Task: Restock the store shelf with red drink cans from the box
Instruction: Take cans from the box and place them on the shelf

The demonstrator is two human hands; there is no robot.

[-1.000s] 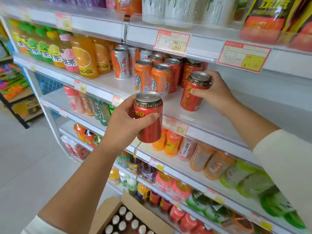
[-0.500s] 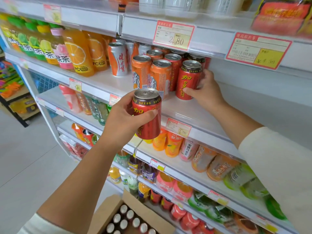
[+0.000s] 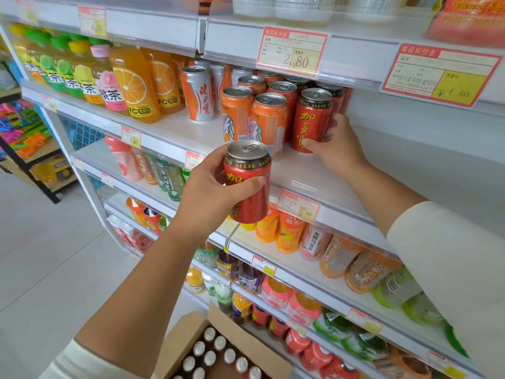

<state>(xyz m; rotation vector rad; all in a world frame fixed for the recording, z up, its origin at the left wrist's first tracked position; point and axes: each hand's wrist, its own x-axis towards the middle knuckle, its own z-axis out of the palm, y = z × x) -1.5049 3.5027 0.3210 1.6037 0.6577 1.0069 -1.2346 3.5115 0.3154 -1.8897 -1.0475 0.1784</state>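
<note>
1. The person's left grip (image 3: 210, 192) is wrapped tight round the first red can (image 3: 251, 203). The thumb lies across the front of the can.
2. The first red can is up in the air, in front of the edge of the shelf (image 3: 382, 149). Its shiny top faces up and it leans a little.
3. The right grip (image 3: 338, 149) holds the second red can (image 3: 311, 121). The thumb is low on the front, and the fingers go round the far side.
4. The second red can stands up straight on the shelf. It has yellow writing down its side.
5. It is just beside two orange cans (image 3: 269, 121), on their right. It looks like it touches the nearer one.
6. More red cans (image 3: 289, 110) stand in a row behind it, going back under the shelf above.
7. A silver and orange can (image 3: 197, 94) stands to the left of the orange cans.
8. Further left are big orange juice bottles (image 3: 134, 86) and tea bottles (image 3: 82, 75) with green, yellow and pink caps.
9. A price tag (image 3: 292, 51) with a red border hangs on the shelf above the cans.
10. Down low sits an open cardboard box (image 3: 185, 332). It is full of boxed cans (image 3: 210, 356), and only their round silver tops show.
11. The box is on the pale floor (image 3: 54, 269), close to the bottom of the shelves.
12. Both arms have a cream sleeve (image 3: 451, 255) pushed up from the wrist.
</note>
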